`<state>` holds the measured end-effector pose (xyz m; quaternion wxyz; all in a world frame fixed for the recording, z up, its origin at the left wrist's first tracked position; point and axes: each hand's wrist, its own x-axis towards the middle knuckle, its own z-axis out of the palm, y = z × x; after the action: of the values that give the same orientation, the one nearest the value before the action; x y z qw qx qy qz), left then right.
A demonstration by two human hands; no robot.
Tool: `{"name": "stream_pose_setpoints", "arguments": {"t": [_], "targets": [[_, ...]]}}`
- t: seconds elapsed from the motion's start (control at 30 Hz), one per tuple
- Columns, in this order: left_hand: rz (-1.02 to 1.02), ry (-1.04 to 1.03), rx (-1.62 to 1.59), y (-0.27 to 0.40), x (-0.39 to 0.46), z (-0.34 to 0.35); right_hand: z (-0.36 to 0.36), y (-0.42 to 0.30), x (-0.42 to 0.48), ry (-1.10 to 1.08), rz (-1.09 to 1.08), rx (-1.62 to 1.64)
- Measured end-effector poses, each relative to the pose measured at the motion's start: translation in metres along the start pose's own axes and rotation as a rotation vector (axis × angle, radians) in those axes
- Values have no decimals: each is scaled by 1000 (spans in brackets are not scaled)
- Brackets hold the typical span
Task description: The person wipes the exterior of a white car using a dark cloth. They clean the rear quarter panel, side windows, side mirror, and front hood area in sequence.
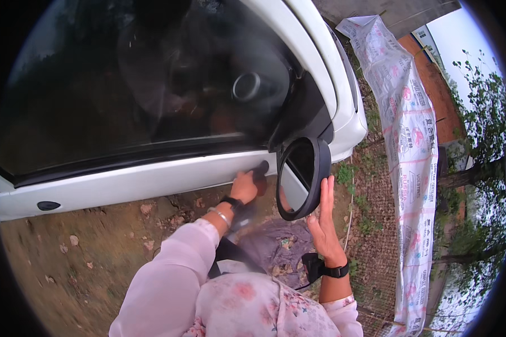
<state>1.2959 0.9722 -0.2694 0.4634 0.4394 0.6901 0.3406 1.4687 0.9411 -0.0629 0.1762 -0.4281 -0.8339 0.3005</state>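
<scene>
My left hand [244, 187] is closed around a dark, blurred object [260, 169], which may be a cloth or a pad. It is held against the white car door [206, 169], just below the window's lower edge and left of the wing mirror. The mirror's black housing [321, 162] stands out from the door, and its glass [296, 181] reflects part of the white bodywork. My right hand [325, 229] has its fingers extended along the outer side of the housing, with the thumb apart near its lower rim.
Dark side window glass [152, 84] fills the upper left. A door lock cover [49, 205] sits low on the door. Leaf-strewn earth [88, 261] and a dark crumpled sheet [270, 242] lie below. Printed fertilizer sacking [413, 168] runs along netting [375, 257] at right.
</scene>
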Motion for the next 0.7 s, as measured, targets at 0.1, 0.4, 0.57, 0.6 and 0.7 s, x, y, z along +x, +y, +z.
{"name": "stream_pose_setpoints", "arguments": {"t": [0.1,0.4,0.57,0.6,0.7], "targets": [[328,260,-247,8,0,-7,0,2,-1,1,-12,13],[37,-440,-816,126,-81,-80,0,5,-4,18,-29,58],[695,20,-751,138,-113,-69,-4,4,-2,21,-72,73],[849,132,-477,142,-108,-70,-4,7,-3,19,-71,68],[1122,140,167,159,-79,-70,-2,17,-6,-22,-12,94]]}}
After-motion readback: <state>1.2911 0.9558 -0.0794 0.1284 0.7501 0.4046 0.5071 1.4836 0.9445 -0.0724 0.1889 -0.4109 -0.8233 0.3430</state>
